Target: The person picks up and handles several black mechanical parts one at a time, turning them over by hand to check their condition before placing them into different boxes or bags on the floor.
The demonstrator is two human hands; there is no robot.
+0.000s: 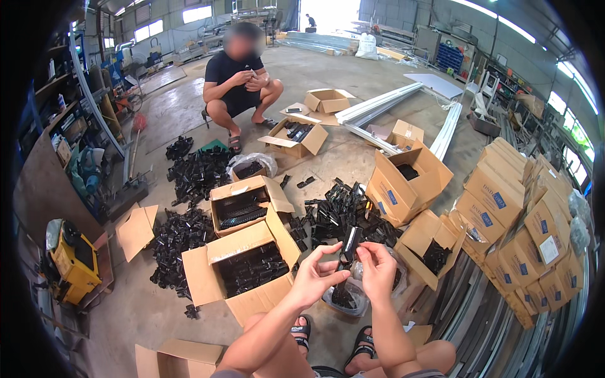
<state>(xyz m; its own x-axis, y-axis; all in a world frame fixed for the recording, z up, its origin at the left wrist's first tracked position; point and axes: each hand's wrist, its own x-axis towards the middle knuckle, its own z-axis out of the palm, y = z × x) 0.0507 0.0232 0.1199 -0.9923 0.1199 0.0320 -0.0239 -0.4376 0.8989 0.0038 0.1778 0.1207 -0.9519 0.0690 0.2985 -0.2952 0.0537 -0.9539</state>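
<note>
Raised in front of me, a small black plastic part (350,242) is held between both hands. My left hand (317,277) curves round its left side, with the index finger and thumb closed on it. The fingertips of my right hand (376,268) pinch it from the right. Below my hands sits a clear plastic bag (358,307) with more black parts in it. A loose pile of black parts (337,208) lies just beyond. To the left, an open cardboard box (200,280) holds many of the same parts in rows.
Another open box (274,192) and a large heap of parts (179,236) lie at left. Two open boxes (394,189) stand right, beside stacked closed cartons (498,189) and long metal bars (466,334). A person (236,82) squats opposite, hands together, near white frames (384,110).
</note>
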